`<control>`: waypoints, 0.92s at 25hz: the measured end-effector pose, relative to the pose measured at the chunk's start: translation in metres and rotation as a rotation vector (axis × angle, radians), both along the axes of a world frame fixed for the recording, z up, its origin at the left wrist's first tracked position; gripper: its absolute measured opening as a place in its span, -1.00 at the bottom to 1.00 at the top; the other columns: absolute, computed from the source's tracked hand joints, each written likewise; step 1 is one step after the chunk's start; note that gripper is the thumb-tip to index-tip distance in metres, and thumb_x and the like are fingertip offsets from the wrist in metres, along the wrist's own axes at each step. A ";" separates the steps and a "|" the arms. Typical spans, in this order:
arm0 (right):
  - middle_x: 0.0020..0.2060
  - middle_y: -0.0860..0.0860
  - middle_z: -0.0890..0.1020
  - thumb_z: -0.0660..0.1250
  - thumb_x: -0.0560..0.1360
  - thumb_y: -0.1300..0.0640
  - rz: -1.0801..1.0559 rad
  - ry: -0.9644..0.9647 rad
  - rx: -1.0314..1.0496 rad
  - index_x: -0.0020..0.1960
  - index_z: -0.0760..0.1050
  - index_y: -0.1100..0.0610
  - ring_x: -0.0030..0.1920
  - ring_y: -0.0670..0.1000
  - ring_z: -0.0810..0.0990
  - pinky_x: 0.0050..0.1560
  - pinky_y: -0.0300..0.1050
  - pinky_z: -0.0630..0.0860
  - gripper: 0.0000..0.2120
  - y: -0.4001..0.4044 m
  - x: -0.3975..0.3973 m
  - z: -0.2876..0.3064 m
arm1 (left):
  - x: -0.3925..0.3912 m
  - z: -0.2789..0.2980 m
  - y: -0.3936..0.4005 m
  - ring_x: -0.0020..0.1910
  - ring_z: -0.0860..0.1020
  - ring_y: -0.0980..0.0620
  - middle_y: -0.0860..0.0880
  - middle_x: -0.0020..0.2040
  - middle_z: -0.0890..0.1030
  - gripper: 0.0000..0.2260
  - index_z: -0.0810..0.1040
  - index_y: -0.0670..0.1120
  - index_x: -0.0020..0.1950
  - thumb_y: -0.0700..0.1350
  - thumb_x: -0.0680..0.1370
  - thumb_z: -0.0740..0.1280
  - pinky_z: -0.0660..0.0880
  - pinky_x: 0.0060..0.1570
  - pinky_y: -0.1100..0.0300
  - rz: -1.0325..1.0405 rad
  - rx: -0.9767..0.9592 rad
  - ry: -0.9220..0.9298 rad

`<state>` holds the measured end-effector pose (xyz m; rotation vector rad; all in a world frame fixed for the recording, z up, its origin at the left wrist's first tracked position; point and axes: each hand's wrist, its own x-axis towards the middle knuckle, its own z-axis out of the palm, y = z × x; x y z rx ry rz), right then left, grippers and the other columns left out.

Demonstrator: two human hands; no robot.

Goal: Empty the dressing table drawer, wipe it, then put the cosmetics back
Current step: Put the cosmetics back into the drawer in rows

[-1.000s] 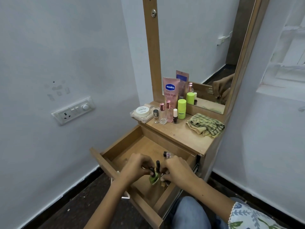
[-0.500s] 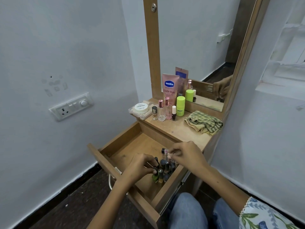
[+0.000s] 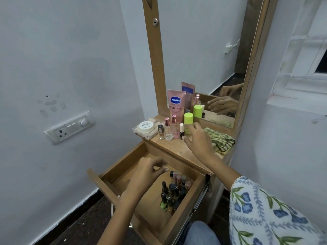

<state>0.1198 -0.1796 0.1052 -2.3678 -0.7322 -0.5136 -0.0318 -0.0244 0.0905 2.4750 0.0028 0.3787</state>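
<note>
Her right hand [image 3: 196,138] reaches over the tabletop [image 3: 178,149], fingers spread and holding nothing, closing on the green bottle [image 3: 188,121]; the left hand [image 3: 150,171] hovers loosely curled and empty above the open drawer [image 3: 127,175]. She'd best grip that bottle low and lift it straight up, since the perfume bottles [image 3: 170,127] stand just beside it, then set it by the nail polishes [image 3: 172,191] clustered in the drawer's right corner.

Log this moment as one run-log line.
phase: restocking | right hand: open, reaching for green bottle on tabletop | left hand: empty, over drawer | nail polishes: in drawer
</note>
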 end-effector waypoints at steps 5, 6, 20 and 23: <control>0.10 0.09 0.56 0.46 0.43 0.15 0.032 0.019 -0.046 0.23 0.41 0.13 0.00 0.12 0.62 -0.08 0.02 0.57 -0.59 0.013 0.021 -0.009 | 0.017 0.006 -0.010 -0.04 0.55 0.22 0.12 -0.02 0.64 -0.79 0.61 0.02 0.06 0.02 0.45 0.42 0.54 -0.07 0.23 0.089 0.080 -0.144; 0.02 0.10 0.60 0.44 0.45 0.14 0.035 0.014 -0.043 0.17 0.39 0.14 -0.06 0.13 0.63 -0.15 0.00 0.55 -0.64 0.015 0.022 -0.010 | 0.020 0.006 -0.013 -0.03 0.55 0.20 0.11 -0.01 0.64 -0.78 0.62 0.00 0.07 0.01 0.45 0.43 0.53 -0.06 0.24 0.107 0.072 -0.175; -0.11 0.08 0.61 0.25 0.58 0.03 0.525 0.254 0.325 -0.01 0.48 0.16 -0.14 -0.06 0.61 -0.19 -0.16 0.58 -0.81 0.038 -0.041 0.004 | 0.008 0.000 -0.004 -0.15 0.56 0.27 0.22 -0.15 0.61 -0.74 0.64 0.00 0.05 -0.14 0.38 0.51 0.45 -0.16 0.43 0.392 -0.155 -0.322; -0.01 0.14 0.62 0.01 0.57 0.08 0.343 -0.242 0.001 -0.01 0.53 0.22 0.01 0.11 0.57 0.02 0.09 0.52 -0.64 0.061 -0.030 -0.003 | -0.007 -0.004 0.009 -0.17 0.56 0.24 0.23 -0.19 0.57 -0.78 0.65 -0.03 -0.02 -0.16 0.36 0.52 0.44 -0.16 0.39 0.460 -0.190 -0.323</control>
